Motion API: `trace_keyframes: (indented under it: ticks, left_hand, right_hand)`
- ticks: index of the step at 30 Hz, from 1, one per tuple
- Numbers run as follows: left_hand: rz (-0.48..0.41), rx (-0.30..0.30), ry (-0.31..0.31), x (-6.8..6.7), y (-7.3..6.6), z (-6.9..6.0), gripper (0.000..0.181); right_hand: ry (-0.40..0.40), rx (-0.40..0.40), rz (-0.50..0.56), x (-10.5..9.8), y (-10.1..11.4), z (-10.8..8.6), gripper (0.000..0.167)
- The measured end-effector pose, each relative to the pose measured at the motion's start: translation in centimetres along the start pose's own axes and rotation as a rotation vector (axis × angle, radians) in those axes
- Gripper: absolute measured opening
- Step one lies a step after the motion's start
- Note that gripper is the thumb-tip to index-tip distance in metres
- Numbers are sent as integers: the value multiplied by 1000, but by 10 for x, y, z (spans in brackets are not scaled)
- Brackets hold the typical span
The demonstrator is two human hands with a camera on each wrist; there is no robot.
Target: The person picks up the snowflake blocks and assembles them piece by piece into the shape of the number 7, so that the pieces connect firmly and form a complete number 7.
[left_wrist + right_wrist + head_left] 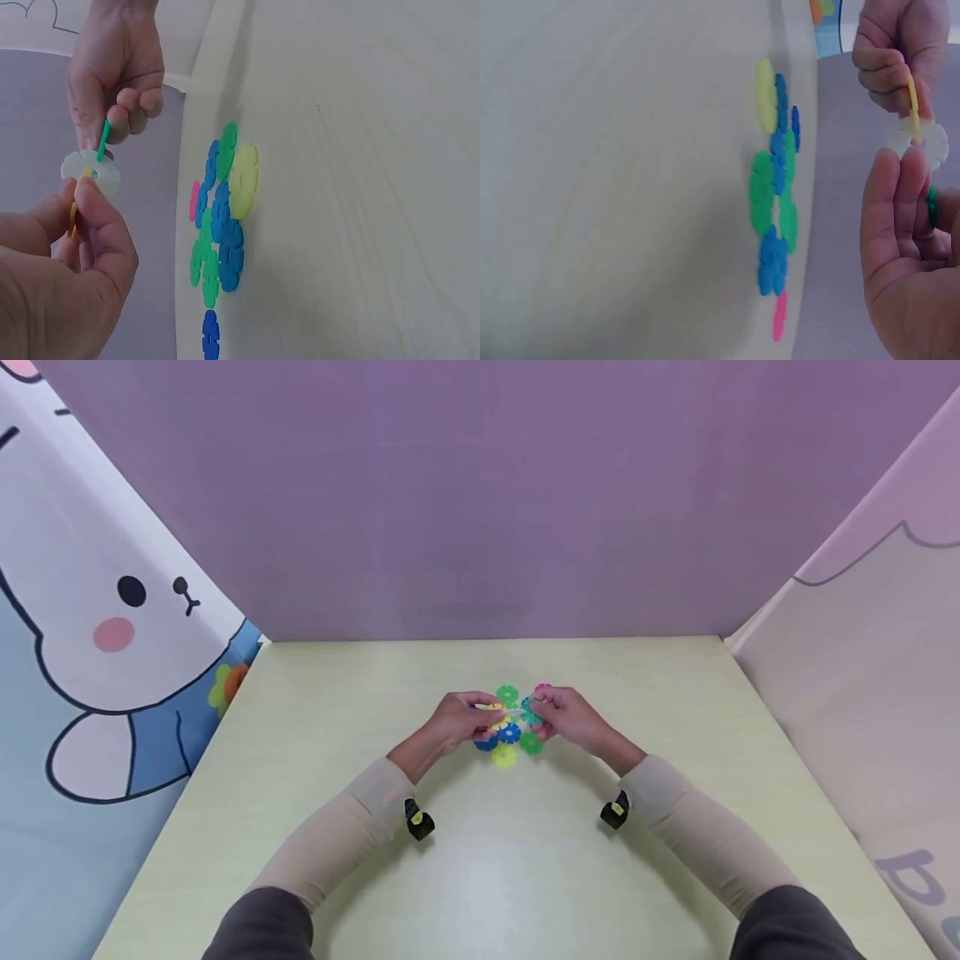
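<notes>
My left hand pinches a yellow notched flower disc between thumb and fingers. Opposite it, my right hand grips a green notched disc. Between the two hands is a whitish, translucent disc, seen broadside in the left wrist view; the yellow and green discs meet it edge-on from either side. How deep the notches sit in one another is hidden by fingertips. Both hands are above the table, over a loose cluster of similar discs.
Flat on the pale table lie several blue discs, green discs, a pale yellow disc and a pink disc. A purple panel stands behind, with printed cloth at both sides.
</notes>
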State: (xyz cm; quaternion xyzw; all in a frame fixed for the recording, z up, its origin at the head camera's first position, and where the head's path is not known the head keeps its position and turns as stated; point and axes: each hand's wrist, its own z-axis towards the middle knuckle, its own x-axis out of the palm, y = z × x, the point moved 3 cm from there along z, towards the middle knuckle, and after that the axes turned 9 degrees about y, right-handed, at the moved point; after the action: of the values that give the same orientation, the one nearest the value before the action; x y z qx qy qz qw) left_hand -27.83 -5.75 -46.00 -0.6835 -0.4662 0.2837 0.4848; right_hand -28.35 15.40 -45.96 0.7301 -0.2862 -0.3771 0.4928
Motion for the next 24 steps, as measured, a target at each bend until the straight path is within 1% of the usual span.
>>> trace_keyframes:
  ticks: [4, 7, 11, 14, 19, 24]
  left_hand:
    - [12, 0, -11, 0, 1, 0, 30]
    - [20, -2, -18, -1, 2, 0, 29]
    - [22, -12, -15, -2, 4, 1, 30]
    - [22, -10, -13, -1, 5, 2, 34]
    - [40, -6, 4, 2, 5, 2, 43]
    - [43, -11, 3, 4, 6, 2, 42]
  right_hand:
    - [-11, 10, 16, 2, -5, 1, 24]
    - [-4, 10, 32, 4, -7, 2, 26]
    - [-6, 28, 80, 4, -8, 3, 26]
    - [-9, 32, 104, 5, -8, 3, 25]
    - [-4, 29, 98, 4, -6, 2, 21]
    - [-1, 18, 94, 3, -5, 2, 23]
